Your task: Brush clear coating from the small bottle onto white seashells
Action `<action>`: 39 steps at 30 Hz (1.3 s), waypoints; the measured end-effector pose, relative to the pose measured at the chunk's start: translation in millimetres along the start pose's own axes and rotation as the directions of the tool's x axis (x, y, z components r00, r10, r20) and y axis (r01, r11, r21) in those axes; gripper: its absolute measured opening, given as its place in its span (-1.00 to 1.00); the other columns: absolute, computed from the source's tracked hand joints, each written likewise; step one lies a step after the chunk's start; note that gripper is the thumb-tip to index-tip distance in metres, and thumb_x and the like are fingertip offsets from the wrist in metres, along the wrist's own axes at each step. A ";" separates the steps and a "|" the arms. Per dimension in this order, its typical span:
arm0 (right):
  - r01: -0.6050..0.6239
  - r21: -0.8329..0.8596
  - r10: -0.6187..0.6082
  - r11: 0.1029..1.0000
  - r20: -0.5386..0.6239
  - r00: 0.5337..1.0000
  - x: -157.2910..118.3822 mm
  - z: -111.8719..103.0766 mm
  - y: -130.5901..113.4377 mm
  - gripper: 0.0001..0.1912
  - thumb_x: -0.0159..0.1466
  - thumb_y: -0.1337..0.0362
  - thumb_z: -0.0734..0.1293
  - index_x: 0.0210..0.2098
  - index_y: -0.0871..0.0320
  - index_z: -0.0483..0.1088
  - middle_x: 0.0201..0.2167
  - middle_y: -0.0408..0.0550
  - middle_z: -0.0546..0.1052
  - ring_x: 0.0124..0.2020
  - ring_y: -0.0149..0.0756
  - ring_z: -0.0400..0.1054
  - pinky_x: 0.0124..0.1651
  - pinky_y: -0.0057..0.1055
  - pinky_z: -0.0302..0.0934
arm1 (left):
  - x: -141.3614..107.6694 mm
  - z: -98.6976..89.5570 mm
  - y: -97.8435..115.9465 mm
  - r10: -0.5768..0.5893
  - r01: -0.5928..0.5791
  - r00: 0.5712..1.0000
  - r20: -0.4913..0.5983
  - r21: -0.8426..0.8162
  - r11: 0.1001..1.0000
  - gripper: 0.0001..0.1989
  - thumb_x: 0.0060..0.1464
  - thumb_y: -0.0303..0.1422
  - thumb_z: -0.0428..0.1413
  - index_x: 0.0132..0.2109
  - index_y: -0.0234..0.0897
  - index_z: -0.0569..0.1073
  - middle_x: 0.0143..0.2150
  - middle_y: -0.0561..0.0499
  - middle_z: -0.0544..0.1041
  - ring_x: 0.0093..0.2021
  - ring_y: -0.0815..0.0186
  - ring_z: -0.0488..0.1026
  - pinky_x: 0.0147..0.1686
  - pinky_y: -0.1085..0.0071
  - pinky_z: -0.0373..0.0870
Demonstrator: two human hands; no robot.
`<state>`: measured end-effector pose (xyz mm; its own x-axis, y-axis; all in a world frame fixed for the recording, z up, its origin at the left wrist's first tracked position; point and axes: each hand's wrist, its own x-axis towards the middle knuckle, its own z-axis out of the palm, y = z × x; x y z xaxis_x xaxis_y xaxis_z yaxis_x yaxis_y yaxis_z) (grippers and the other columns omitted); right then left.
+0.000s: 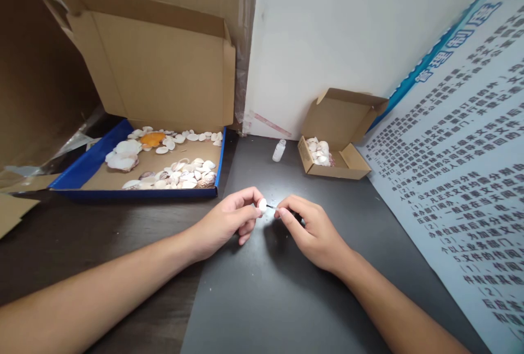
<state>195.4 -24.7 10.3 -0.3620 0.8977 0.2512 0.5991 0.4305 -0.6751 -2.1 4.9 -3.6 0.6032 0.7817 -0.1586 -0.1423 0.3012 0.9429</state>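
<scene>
A small white seashell point(262, 206) is pinched between the thumb and fingers of my left hand point(237, 214). My right hand point(303, 225) is closed on a thin dark-tipped tool point(271, 207), and its tip points at the shell and seems to touch it. Whether the tool is a brush or a pick is too small to tell. Both hands are held over the dark grey mat point(241, 310). Beyond them stands a small clear glass bottle point(279, 151) with whitish contents and no cap in sight.
On the left, a large open blue-edged cardboard box point(135, 193) holds many shells, among them an orange one point(152, 139). A smaller open cardboard box point(338, 172) with shells point(320, 152) sits at the back right. A printed sheet point(458, 179) leans along the right side.
</scene>
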 end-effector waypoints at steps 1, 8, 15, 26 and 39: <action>-0.009 -0.004 0.009 1.000 -0.009 1.000 0.0 0.0 0.2 -0.78 0.39 0.34 0.17 -0.36 0.14 0.36 -0.45 -0.14 0.44 -0.42 -0.36 0.29 -0.32 -0.43 0.13 | -0.1 0.0 0.3 -0.004 0.004 1.000 0.000 -0.002 1.000 -0.91 0.12 -0.37 0.08 -0.30 -0.23 0.29 -0.58 0.21 0.17 -0.62 0.50 0.07 -0.63 0.57 0.18; 0.031 0.030 -0.031 0.999 0.016 0.999 -1.6 0.2 -0.8 -0.77 0.40 0.31 0.15 -0.34 0.15 0.36 -0.42 -0.12 0.45 -0.40 -0.35 0.30 -0.29 -0.42 0.14 | -0.3 0.6 2.7 -0.017 0.018 1.000 0.009 -0.009 1.000 -0.96 0.08 -0.40 0.05 -0.32 -0.23 0.30 -0.61 0.21 0.18 -0.64 0.48 0.07 -0.62 0.56 0.17; -0.024 -0.001 0.024 1.000 -0.024 0.999 -0.7 -0.5 0.3 -0.77 0.40 0.33 0.16 -0.39 0.14 0.34 -0.46 -0.14 0.43 -0.43 -0.36 0.28 -0.32 -0.43 0.12 | -0.4 1.8 4.4 -0.035 0.035 0.999 -0.005 -0.020 0.999 -0.96 0.07 -0.40 0.04 -0.33 -0.23 0.29 -0.64 0.21 0.17 -0.65 0.48 0.06 -0.63 0.56 0.14; -0.070 -0.010 0.070 0.998 0.004 0.998 -1.4 -0.4 0.1 -0.75 0.38 0.33 0.16 -0.43 0.14 0.32 -0.51 -0.16 0.40 -0.46 -0.36 0.26 -0.35 -0.43 0.09 | 0.0 3.3 6.5 -0.047 0.046 0.999 -0.018 -0.039 0.998 -0.95 0.04 -0.39 0.05 -0.34 -0.25 0.30 -0.64 0.20 0.16 -0.65 0.49 0.05 -0.64 0.57 0.15; -0.092 -0.037 0.091 0.995 -0.017 0.996 -0.8 0.9 0.6 -0.75 0.34 0.35 0.18 -0.48 0.14 0.30 -0.55 -0.19 0.38 -0.50 -0.37 0.24 -0.40 -0.44 0.07 | -0.4 3.8 7.7 -0.046 0.044 0.998 -0.034 -0.064 0.997 -0.95 0.03 -0.40 0.05 -0.35 -0.26 0.30 -0.62 0.19 0.18 -0.65 0.50 0.05 -0.65 0.57 0.11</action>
<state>195.4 -25.2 9.0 -0.2933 0.9348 0.2005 0.6561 0.3494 -0.6689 -0.4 4.8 4.8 0.5825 0.7847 -0.2120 -0.1654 0.3697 0.9143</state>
